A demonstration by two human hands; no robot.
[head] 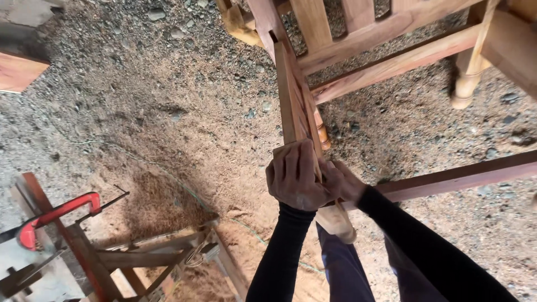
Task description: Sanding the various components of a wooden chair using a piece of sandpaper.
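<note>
Left hand point(293, 176) grips wooden rail point(293, 103); right hand point(341, 182) seemingly steadies it.

Two hands point(313, 179), one wooden chair frame point(358, 50), one red clamp point(53, 215).

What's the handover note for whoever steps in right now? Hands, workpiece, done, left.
Left hand: closed over the near end of the wooden rail, palm down, with what looks like a small pad under it.
Right hand: gripping the same end from the right side, partly hidden behind the left.
The rail belongs to a slatted wooden frame standing on sawdust-covered ground.
Red clamp lies unused at lower left.
Done: frame looks assembled.
Left: cannot tell how far the rail's surface is worked; check it.
</note>
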